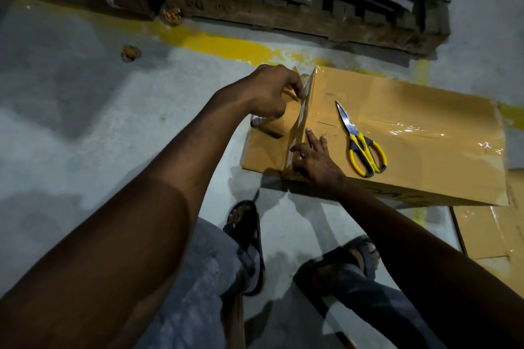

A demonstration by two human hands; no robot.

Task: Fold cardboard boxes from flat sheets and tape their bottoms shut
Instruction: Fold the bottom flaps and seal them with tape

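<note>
- Brown cardboard makes the box (411,110), which lies on its side on the grey floor (113,122), in front of the person's feet and partly over a yellow line (226,44) painted there.
- The upper face of the box is wide and flat. A shiny band of clear tape already runs along it toward the right end.
- At the left end of the box a strip of tape (304,110) stands almost upright on its edge and runs along that end from the far corner to the near corner.
- The left hand (269,93) is beyond the left end of the box. Its fingers are curled around a brown tape roll (269,126), and its fingertips reach to the strip.
- The right hand (314,160) lies on the upper face near the front left corner. Its fingers are spread and straight, and they press down just beside the foot of the strip.
- So the strip stands between the two hands, with the roll on its left side and the right hand on its right side.
- Scissors (360,142) with yellow and black handles lie shut on the box, a little to the right of the right hand, not touching it.
- More flat cardboard (487,235) lies on the floor at the right, and a wooden pallet (283,17) with stacked sheets stands behind the box.
</note>
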